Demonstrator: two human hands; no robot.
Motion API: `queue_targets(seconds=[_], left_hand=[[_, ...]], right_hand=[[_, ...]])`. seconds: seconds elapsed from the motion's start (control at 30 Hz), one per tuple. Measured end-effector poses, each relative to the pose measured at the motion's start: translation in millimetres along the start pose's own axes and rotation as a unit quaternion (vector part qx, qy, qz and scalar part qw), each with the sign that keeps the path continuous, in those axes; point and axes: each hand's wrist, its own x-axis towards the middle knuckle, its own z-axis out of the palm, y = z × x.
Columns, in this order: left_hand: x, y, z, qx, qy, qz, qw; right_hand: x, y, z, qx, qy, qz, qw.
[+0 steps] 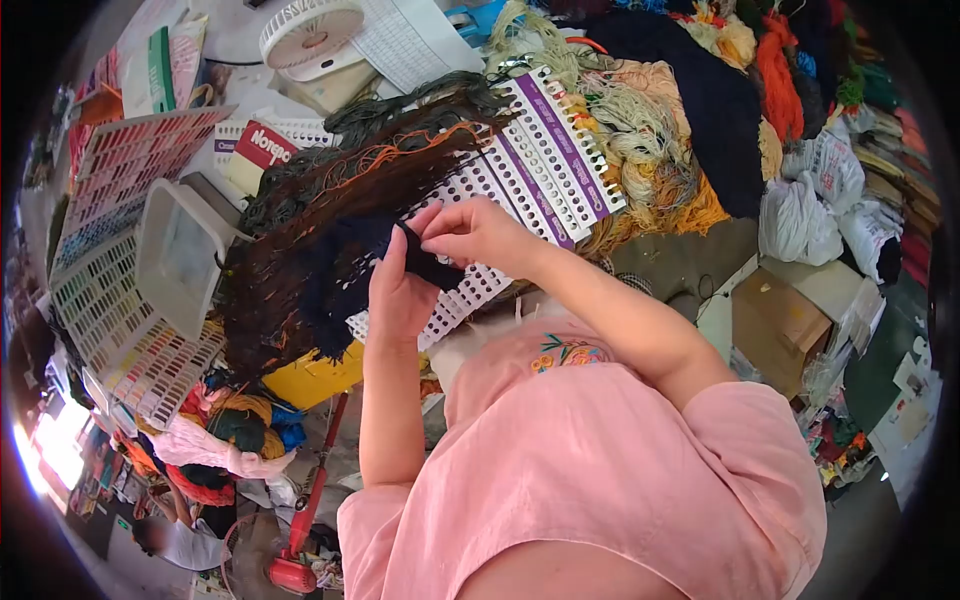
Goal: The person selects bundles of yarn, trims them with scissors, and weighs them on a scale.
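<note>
Dark navy thread (pixel 428 262) stretches between my two hands. My left hand (pixel 402 300) has its thumb raised and its fingers closed around the thread. From the right, my right hand (pixel 485 236) pinches the same dark strands, its fingertips close to my left thumb. More navy thread (pixel 345 265) lies in a bundle left of my hands, over long brown thread (pixel 265 295). Beneath and beside my hands are white cards with rows of punched holes (pixel 470 185). Purple-banded hole cards (pixel 560 150) lie beyond my right hand.
Colour sample charts (pixel 100 290) and a clear plastic tub (pixel 180 255) stand at the left. A small white fan (pixel 310 35) is at the back. Mixed thread hanks (pixel 640 130) pile up back right. An open cardboard box (pixel 780 325) sits right; another person (pixel 185 540) is lower left.
</note>
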Motion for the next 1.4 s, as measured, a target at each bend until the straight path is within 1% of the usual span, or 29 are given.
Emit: queue_targets(seconds=[0.1, 0.2, 0.3, 0.37, 0.4, 0.5, 0.57, 0.6, 0.63, 0.67, 0.7, 0.73, 0.77, 0.8, 0.83, 0.87, 0.9, 0.93, 0.97, 1.0, 1.03, 1.07, 1.1, 1.13, 1.2, 1.23, 1.27, 1.33, 1.4], left_hand=[[-4.0, 2.8, 13.2, -0.028, -0.022, 0.007, 0.999], [-7.0, 3.1, 20.9, -0.095, 0.025, 0.010, 0.995], [-6.6, 1.0, 21.6, -0.096, 0.014, 0.007, 0.995], [-3.1, -4.2, 16.6, 0.038, 0.043, 0.023, 0.998], [-2.5, -7.1, 17.4, 0.061, 0.097, 0.042, 0.993], [3.3, -7.0, 18.5, -0.013, 0.122, 0.051, 0.991], [1.1, 2.0, -24.0, -0.072, 0.152, 0.058, 0.984], [-6.7, 16.0, -47.7, -0.199, 0.184, 0.080, 0.959], [-20.3, 30.9, -78.5, -0.411, 0.150, 0.075, 0.896], [-37.3, 38.0, -126.2, -0.445, 0.147, 0.158, 0.869], [-61.1, 40.1, -198.3, -0.435, 0.078, 0.219, 0.870], [-72.4, 47.8, -192.1, -0.396, 0.323, 0.245, 0.824], [-77.1, 62.3, -175.1, -0.330, 0.546, 0.255, 0.727], [-70.1, 61.0, -146.2, -0.279, 0.602, 0.309, 0.681], [-88.2, 64.1, -183.3, -0.222, 0.472, 0.248, 0.816], [-79.3, 64.2, -148.8, -0.229, 0.316, 0.179, 0.903], [-61.1, 57.7, -182.3, -0.291, 0.054, 0.082, 0.952], [-27.2, 36.1, -162.0, 0.064, 0.263, 0.148, 0.951], [4.7, 21.6, -103.3, 0.084, 0.279, 0.059, 0.955], [33.0, 3.6, -108.9, -0.082, 0.120, -0.046, 0.988], [59.2, -13.1, -79.5, -0.046, 0.096, -0.083, 0.991], [83.4, -25.2, -50.1, 0.032, 0.148, -0.104, 0.983], [104.8, -37.9, -38.2, 0.032, 0.128, -0.104, 0.986], [119.7, -45.5, -18.0, 0.065, 0.156, -0.109, 0.980], [150.5, -59.9, -13.9, 0.183, 0.176, -0.102, 0.962], [158.4, -60.5, -6.7, 0.202, 0.171, -0.117, 0.957], [161.7, -61.1, 0.8, 0.241, 0.176, -0.119, 0.947], [166.7, -63.9, 10.1, 0.274, 0.186, -0.112, 0.937], [171.7, -67.8, 10.5, 0.253, 0.158, -0.074, 0.952]], right_hand=[[-3.5, -4.1, 0.9, 0.032, -0.009, 0.011, 0.999], [-5.3, -5.4, -4.7, 0.043, 0.003, 0.026, 0.999], [-7.6, -10.2, -8.5, 0.135, -0.025, 0.001, 0.991], [-8.1, -7.5, -9.0, 0.142, -0.010, -0.003, 0.990], [-8.5, -4.6, -9.8, 0.150, 0.003, -0.005, 0.989], [-10.2, -2.4, -21.6, 0.331, -0.034, -0.013, 0.943], [-19.9, -11.6, -43.1, 0.463, -0.030, -0.021, 0.886], [-29.9, -21.6, -62.2, 0.510, -0.036, -0.023, 0.859], [-44.2, -34.2, -83.7, 0.457, 0.026, -0.072, 0.886], [-53.8, -44.5, -120.4, 0.438, 0.070, -0.141, 0.885], [-65.6, -65.0, -159.4, 0.274, 0.146, -0.244, 0.919], [-74.6, -76.9, -210.1, 0.375, 0.282, -0.311, 0.826], [-93.3, -84.1, -271.5, 0.455, 0.300, -0.368, 0.754], [-122.4, -86.1, -323.2, 0.493, 0.251, -0.416, 0.722], [-125.8, -101.7, -315.2, 0.363, 0.370, -0.466, 0.717], [-110.7, -101.6, -304.7, 0.267, 0.364, -0.416, 0.790], [-88.3, -96.4, -285.2, 0.170, 0.353, -0.356, 0.848], [-63.3, -85.0, -245.8, -0.031, 0.419, -0.252, 0.872], [-40.9, -64.3, -229.4, -0.251, 0.389, -0.203, 0.863], [-17.5, -45.6, -203.0, -0.189, 0.352, -0.132, 0.907], [5.5, -22.1, -192.2, -0.235, 0.315, -0.120, 0.912], [17.2, -17.2, -169.8, -0.267, 0.292, -0.114, 0.911], [32.4, 2.9, -168.9, -0.344, 0.286, -0.152, 0.881], [35.2, 5.2, -158.6, -0.342, 0.271, -0.106, 0.894], [44.3, 27.2, -159.4, -0.402, 0.268, -0.181, 0.856], [44.8, 34.1, -156.9, -0.456, 0.267, -0.236, 0.816], [41.9, 38.7, -158.2, -0.502, 0.237, -0.251, 0.793], [34.9, 42.4, -155.7, -0.558, 0.213, -0.239, 0.766], [30.7, 44.9, -154.8, -0.587, 0.205, -0.265, 0.737]])
